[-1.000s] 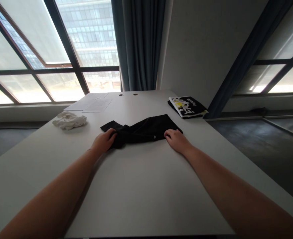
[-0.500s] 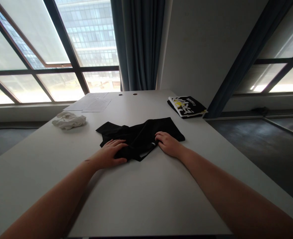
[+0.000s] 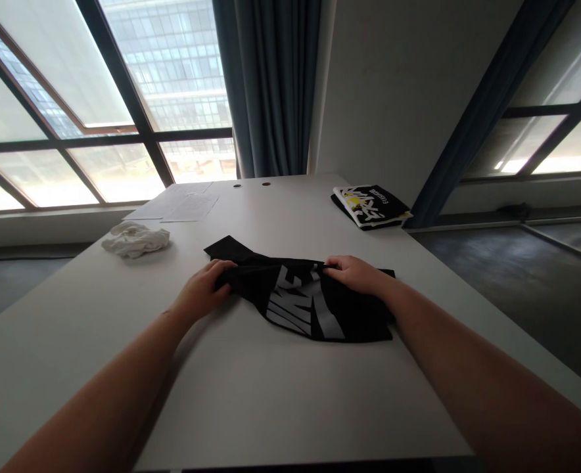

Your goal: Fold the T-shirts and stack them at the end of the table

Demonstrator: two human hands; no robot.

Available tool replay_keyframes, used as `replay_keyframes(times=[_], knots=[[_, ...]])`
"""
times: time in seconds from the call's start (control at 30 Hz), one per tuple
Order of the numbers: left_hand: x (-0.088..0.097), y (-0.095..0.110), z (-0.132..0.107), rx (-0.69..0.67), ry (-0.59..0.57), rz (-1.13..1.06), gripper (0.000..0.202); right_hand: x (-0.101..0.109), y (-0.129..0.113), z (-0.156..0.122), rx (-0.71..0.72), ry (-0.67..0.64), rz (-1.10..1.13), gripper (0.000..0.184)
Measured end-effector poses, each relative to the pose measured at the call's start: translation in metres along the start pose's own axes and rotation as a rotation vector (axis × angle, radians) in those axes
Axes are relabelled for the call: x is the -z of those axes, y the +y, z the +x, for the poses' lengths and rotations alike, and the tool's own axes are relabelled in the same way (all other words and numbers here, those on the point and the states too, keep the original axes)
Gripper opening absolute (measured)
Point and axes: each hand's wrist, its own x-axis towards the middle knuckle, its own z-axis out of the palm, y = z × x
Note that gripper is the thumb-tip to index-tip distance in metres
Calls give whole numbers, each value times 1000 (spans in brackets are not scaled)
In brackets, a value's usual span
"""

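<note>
A black T-shirt [image 3: 298,302] with a large grey letter print lies in front of me, its near part folded toward me so the print shows. My left hand [image 3: 202,289] pinches the cloth at the left, thumb below and fingers over the fold. On the right, my right hand [image 3: 353,272] grips the upper fold beside the print, with its fingertips closed on the fabric. A black corner of the shirt sticks out past the left hand, lying at an angle on the white table [image 3: 271,394].
A crumpled white cloth [image 3: 135,240] lies at the left of the table. Papers [image 3: 189,205] rest behind it. Folded black clothing with white and yellow print [image 3: 372,207] sits at the far right, near the table edge. A curtain [image 3: 271,92] hangs beyond the table.
Both hands, earlier resting on the flat dark cloth, now grip it. The fabric has been turned over toward me, bringing the grey print into view. The right hand has shifted slightly right.
</note>
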Motion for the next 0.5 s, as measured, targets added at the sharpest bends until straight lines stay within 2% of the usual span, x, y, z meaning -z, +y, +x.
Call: replay_keyframes(times=[0.07, 0.13, 0.27, 0.33, 0.4, 0.43, 0.5], knots=[[2, 0, 0, -66, 37, -27, 28, 1, 8, 0, -43, 44, -135, 25], [6, 1, 0, -96, 18, -93, 25, 3, 16, 0, -103, 100, -255, 26], [10, 9, -2, -46, -166, -193, 21, 9, 19, -2, -200, 263, -380, 23], [9, 16, -3, -43, -209, -154, 17, 10, 6, -6, -89, 379, -396, 24], [8, 24, -3, -78, -176, -93, 17, 5, -17, -15, 130, 410, -336, 28], [7, 28, -3, -98, -149, -63, 18, -1, -31, -20, 241, 360, -269, 30], [7, 35, -3, -140, -133, -17, 20, -16, -58, -31, 385, 110, -177, 40]])
